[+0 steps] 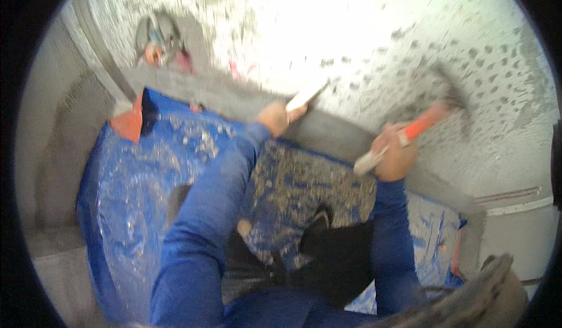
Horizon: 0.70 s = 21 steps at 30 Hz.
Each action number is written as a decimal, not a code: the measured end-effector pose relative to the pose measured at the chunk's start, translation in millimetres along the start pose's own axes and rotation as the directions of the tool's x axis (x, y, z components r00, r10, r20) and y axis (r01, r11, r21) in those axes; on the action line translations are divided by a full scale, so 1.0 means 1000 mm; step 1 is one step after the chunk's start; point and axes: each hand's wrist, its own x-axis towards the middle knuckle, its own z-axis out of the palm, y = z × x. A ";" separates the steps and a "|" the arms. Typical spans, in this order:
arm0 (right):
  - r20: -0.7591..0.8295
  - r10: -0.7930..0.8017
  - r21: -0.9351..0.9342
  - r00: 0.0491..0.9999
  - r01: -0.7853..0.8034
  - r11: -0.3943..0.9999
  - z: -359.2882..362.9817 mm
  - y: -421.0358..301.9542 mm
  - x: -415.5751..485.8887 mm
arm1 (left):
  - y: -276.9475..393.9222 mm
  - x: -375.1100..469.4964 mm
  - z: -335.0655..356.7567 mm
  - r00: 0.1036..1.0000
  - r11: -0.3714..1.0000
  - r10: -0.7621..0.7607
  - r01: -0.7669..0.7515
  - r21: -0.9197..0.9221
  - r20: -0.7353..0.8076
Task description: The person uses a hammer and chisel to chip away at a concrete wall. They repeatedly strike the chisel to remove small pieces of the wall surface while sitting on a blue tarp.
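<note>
My left hand (275,119) grips a white-handled tool (303,97), probably a chisel, whose thin dark tip points up and right at the wall. Its exact tip shape is blurred. My right hand (397,154) is closed around a hammer (423,120) with an orange and white handle. The dark hammer head is smeared by motion and stands in front of the wall, right of the chisel. The pale wall (364,33) carries many small dark pits, densest toward the right. Whether the hammer head touches the wall, I cannot tell.
A blue tarp (131,205) strewn with rubble covers the floor, its orange-backed corner (129,121) folded over. Chips (307,183) lie thick between my arms. At upper left, a round recess (158,38) holds what look like fittings. A rough brown object (474,293) stands at lower right.
</note>
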 end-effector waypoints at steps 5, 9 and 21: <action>0.071 -0.161 0.222 0.984 0.142 0.965 0.000 0.029 -0.017 | -0.013 0.020 0.003 0.983 0.971 -0.019 -0.025 0.239 0.181; 0.467 0.056 -0.646 0.882 0.297 0.703 0.014 0.084 -0.015 | -0.014 0.016 0.001 0.964 0.965 -0.092 0.024 0.263 0.248; 0.317 -0.185 -0.593 0.930 0.347 0.727 0.028 0.059 0.001 | 0.043 -0.024 -0.009 0.927 0.903 -0.333 0.366 -0.226 0.171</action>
